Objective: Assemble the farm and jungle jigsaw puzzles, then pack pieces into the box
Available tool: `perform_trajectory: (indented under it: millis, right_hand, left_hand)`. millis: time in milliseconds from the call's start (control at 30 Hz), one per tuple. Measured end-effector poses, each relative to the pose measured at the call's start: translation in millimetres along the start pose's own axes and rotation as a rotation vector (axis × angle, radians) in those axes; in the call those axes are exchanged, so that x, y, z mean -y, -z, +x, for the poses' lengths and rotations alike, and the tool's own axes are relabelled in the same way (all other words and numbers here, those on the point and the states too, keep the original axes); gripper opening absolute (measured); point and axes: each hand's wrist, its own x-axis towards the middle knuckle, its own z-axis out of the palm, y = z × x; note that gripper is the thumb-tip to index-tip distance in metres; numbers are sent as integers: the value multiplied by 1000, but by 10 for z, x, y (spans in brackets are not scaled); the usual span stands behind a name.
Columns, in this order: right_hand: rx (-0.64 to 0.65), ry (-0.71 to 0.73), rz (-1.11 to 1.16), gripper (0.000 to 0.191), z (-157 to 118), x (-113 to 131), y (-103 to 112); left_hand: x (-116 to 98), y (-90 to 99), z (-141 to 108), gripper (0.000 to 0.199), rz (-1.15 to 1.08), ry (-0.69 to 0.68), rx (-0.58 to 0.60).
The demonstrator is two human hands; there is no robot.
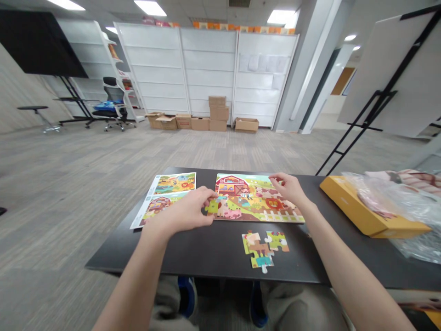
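**Item 1:** farmyard jigsaw puzzle (258, 201), assembled in large part, lying flat on a black desk (206, 271). It shows a red barn, animals and a white fence. Its left end is uneven, with pieces there standing out from the rest.

**Item 2:** left hand (181, 211), palm down, fingers together and reaching to that left end. The fingertips (210, 195) touch the pieces there; whether they pinch one, cannot tell.

**Item 3:** right hand (288, 188), at the far right corner of the picture, fingers lightly curled and resting on the puzzle. Nothing is visibly held; any grip cannot be told.

**Item 4:** loose jigsaw pieces (263, 248), a small interlocked group on the bare desk, just in front of the puzzle and between the forearms, touching neither hand.

**Item 5:** two printed picture sheets (168, 197), side by side at the puzzle's left, showing farm and wildlife scenes.

**Item 6:** yellow cardboard box (370, 209), at the desk's right, beside a clear plastic bag (409, 230) that partly covers it.

**Room:** cardboard cartons (217, 117) against white shelving panels (206, 69); a swivel office chair (113, 108) at left; a display board on a black easel (389, 78) at right.
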Motion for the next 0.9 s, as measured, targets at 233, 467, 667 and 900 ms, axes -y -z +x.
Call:
perform_trajectory:
  millis: [233,467,667,900]
  right_hand:
    - [-63,-45,57,27,-1,-53,-24]
    - [3,25,-108,25,-32,-61,-18]
    - [-53,-28,-10,23,-15,3,-16]
    - [17,-181,381,30,18,29,-30]
  left_hand:
    - [180,7,279,50,238,120,-193]
    - [432,-127,336,55,278,177,-69]
    - [219,-209,377,51,245,103,-114]
    - [-220,-458,602,52,187,-96,-117]
